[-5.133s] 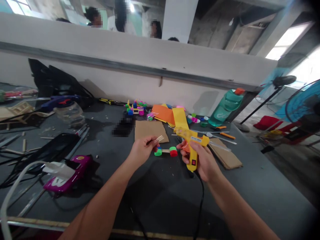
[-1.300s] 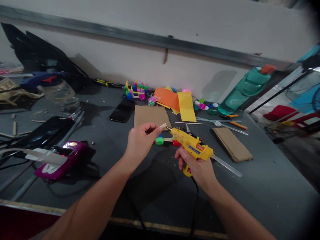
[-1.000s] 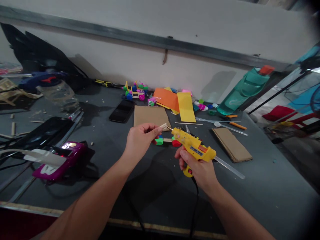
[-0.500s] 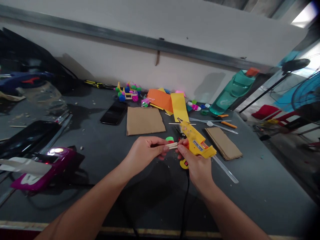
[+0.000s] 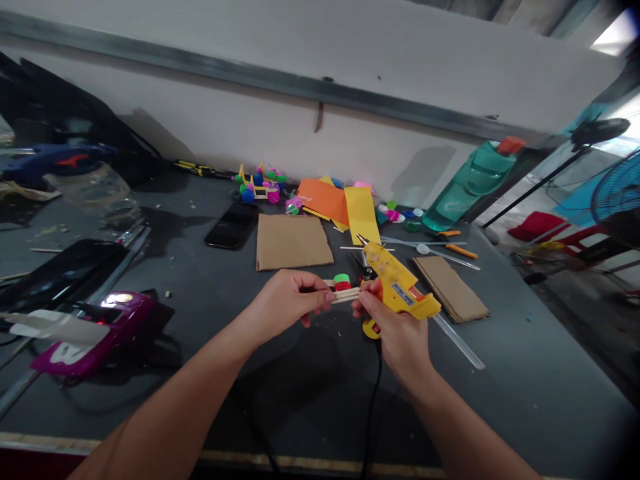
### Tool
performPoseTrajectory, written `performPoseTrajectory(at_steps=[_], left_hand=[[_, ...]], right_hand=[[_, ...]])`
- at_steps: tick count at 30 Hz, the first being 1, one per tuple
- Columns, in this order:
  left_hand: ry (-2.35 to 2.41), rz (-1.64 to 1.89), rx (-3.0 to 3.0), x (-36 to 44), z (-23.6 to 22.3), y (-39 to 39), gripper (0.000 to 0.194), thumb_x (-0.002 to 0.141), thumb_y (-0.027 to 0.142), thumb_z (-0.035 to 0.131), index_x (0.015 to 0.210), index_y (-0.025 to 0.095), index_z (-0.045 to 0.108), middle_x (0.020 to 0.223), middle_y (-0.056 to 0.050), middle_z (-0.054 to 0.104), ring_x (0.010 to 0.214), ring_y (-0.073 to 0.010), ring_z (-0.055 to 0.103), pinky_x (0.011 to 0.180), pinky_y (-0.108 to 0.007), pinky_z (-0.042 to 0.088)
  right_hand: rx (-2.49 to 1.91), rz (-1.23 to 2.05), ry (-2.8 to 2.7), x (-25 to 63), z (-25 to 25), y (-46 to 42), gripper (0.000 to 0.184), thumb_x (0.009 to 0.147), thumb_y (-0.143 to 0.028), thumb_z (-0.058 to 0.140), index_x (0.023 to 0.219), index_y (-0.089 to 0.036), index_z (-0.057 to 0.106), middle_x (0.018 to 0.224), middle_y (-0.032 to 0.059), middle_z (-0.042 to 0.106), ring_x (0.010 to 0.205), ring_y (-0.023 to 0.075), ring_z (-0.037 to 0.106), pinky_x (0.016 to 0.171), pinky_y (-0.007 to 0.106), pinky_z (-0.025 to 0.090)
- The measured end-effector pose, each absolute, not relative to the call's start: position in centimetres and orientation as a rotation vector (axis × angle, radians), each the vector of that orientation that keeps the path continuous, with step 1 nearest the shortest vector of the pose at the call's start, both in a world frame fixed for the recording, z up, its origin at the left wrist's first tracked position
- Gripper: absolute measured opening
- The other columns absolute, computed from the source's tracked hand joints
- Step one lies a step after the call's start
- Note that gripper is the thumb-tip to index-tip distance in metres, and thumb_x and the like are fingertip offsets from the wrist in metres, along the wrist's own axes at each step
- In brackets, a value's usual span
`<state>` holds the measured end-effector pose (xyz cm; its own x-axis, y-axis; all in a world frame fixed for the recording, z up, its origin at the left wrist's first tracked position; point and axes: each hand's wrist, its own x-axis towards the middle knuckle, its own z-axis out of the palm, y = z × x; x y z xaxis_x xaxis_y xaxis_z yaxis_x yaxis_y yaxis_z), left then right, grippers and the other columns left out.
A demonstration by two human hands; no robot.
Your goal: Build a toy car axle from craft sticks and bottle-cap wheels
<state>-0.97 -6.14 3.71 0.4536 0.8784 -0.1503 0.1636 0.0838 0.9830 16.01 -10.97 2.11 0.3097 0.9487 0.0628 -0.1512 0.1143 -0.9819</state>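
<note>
Thin pale wooden sticks (image 5: 347, 295) lie side by side, level, between my hands above the dark table. My left hand (image 5: 290, 297) pinches their left end between thumb and fingers. At the right end, the thumb and fingertips of my right hand (image 5: 395, 327) close on the sticks. A yellow hot glue gun (image 5: 400, 283) also rests in my right hand, nozzle pointing up and left; my fingers hide much of its handle. Its black cord (image 5: 373, 407) hangs toward the table's front. Just behind the sticks show a green cap (image 5: 342, 277) and a red cap (image 5: 343, 286).
Cardboard (image 5: 294, 241) and a phone (image 5: 231, 225) lie beyond my hands. Stacked cardboard (image 5: 453, 288), a clear glue stick (image 5: 460, 341) and orange-handled pliers (image 5: 461, 251) are to the right. A teal bottle (image 5: 467, 183) leans by the wall. A purple device (image 5: 100, 333) sits left.
My hands have drawn slightly apart, and more of the sticks' length shows between them. The glue gun has shifted a little right with my right hand. The view has moved slightly.
</note>
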Motion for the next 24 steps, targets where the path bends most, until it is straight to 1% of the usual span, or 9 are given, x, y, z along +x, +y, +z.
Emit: performPoseTrajectory(at_steps=[5, 10, 13, 15, 17, 19, 21, 24], left_hand=[[0.94, 0.695, 1.349, -1.1, 3.4, -6.0, 0.022, 0.073, 0.036, 0.066, 0.066, 0.016, 0.066, 0.06, -0.002, 0.06, 0.044, -0.0075, 0.045, 0.037, -0.018, 0.038], [0.981, 0.755, 1.301, -1.3, 3.7, -5.8, 0.023, 0.073, 0.037, 0.066, 0.063, 0.016, 0.061, 0.058, 0.001, 0.057, 0.042, -0.006, 0.042, 0.037, -0.018, 0.032], [1.01, 0.879, 1.241, -1.5, 4.0, -5.5, 0.026, 0.071, 0.036, 0.066, 0.06, 0.015, 0.058, 0.057, 0.002, 0.055, 0.042, -0.005, 0.04, 0.038, -0.018, 0.031], [1.016, 0.941, 1.213, -1.7, 4.0, -5.2, 0.027, 0.071, 0.036, 0.067, 0.058, 0.015, 0.056, 0.056, 0.003, 0.053, 0.042, -0.0053, 0.04, 0.039, -0.018, 0.031], [1.054, 1.009, 1.218, -1.8, 3.8, -5.0, 0.026, 0.071, 0.036, 0.066, 0.059, 0.015, 0.056, 0.055, 0.003, 0.052, 0.042, -0.0058, 0.04, 0.039, -0.019, 0.031], [1.13, 1.092, 1.256, -1.9, 3.6, -4.8, 0.024, 0.073, 0.035, 0.064, 0.06, 0.016, 0.057, 0.055, 0.003, 0.053, 0.041, -0.0061, 0.04, 0.04, -0.02, 0.031], [1.205, 1.156, 1.318, -1.9, 3.5, -4.8, 0.023, 0.075, 0.034, 0.062, 0.062, 0.016, 0.057, 0.055, 0.003, 0.053, 0.042, -0.0065, 0.04, 0.041, -0.021, 0.031], [1.271, 1.168, 1.42, -2.0, 3.5, -4.9, 0.022, 0.078, 0.035, 0.059, 0.064, 0.017, 0.059, 0.053, 0.003, 0.052, 0.042, -0.0074, 0.041, 0.043, -0.021, 0.031]], right_hand=[[-1.126, 0.986, -0.925, 16.0, 2.2, -11.0, 0.018, 0.069, -0.026, 0.072, 0.08, -0.019, 0.059, 0.077, -0.0014, 0.064, 0.06, 0.0111, 0.063, 0.059, 0.027, 0.057], [-1.148, 0.937, -1.055, 16.5, 2.4, -11.3, 0.012, 0.079, -0.03, 0.064, 0.086, -0.02, 0.062, 0.086, 0.0022, 0.067, 0.074, 0.0147, 0.065, 0.058, 0.026, 0.056], [-1.174, 0.882, -1.169, 16.5, 2.7, -11.7, 0.016, 0.082, -0.033, 0.06, 0.092, -0.021, 0.062, 0.094, 0.0041, 0.066, 0.082, 0.0169, 0.065, 0.061, 0.027, 0.056], [-1.224, 0.866, -1.215, 16.4, 2.9, -11.9, 0.02, 0.081, -0.035, 0.061, 0.094, -0.02, 0.061, 0.095, 0.0046, 0.066, 0.078, 0.0164, 0.064, 0.06, 0.027, 0.055], [-1.296, 0.85, -1.252, 16.2, 3.0, -12.1, 0.021, 0.079, -0.037, 0.062, 0.09, -0.019, 0.061, 0.088, 0.0038, 0.064, 0.067, 0.0139, 0.06, 0.057, 0.026, 0.052], [-1.342, 0.833, -1.298, 16.0, 3.0, -12.1, 0.021, 0.077, -0.039, 0.062, 0.082, -0.019, 0.06, 0.076, 0.002, 0.061, 0.058, 0.0119, 0.055, 0.054, 0.026, 0.049], [-1.352, 0.845, -1.343, 15.8, 3.0, -12.2, 0.02, 0.076, -0.039, 0.062, 0.074, -0.019, 0.059, 0.067, 0.0005, 0.057, 0.056, 0.0119, 0.052, 0.054, 0.026, 0.047], [-1.347, 0.897, -1.349, 15.5, 3.0, -12.1, 0.021, 0.074, -0.039, 0.061, 0.067, -0.02, 0.056, 0.058, -0.0013, 0.053, 0.053, 0.0116, 0.05, 0.051, 0.025, 0.046]])
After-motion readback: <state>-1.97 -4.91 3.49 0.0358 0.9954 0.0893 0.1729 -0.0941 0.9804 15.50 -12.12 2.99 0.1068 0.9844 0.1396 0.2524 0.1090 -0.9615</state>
